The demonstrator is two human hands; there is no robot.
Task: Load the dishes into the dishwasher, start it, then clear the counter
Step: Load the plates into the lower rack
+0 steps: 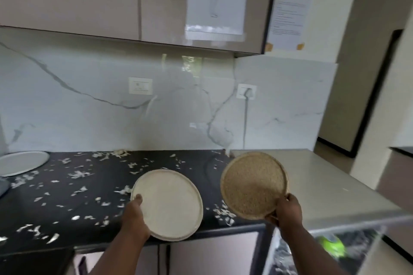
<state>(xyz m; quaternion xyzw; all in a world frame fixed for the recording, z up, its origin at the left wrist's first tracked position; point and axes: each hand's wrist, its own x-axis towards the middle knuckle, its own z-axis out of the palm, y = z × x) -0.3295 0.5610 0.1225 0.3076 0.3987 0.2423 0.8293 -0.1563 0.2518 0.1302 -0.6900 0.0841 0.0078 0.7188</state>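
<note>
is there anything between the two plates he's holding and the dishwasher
Cannot tell fully: the left hand grips the cream plate and the right hand the speckled tan plate, both above the counter, but no open dishwasher rack is clearly visible in this blurred view.

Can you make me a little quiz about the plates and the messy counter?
1. True or false: each hand holds a plate.
2. Which hand holds the speckled brown plate? A) left B) right
3. Fill in: a third, grey plate lies at the far ____ of the black counter.

Key:
1. True: the left hand grips the cream plate, and the right hand grips the brown one.
2. B
3. left
</note>
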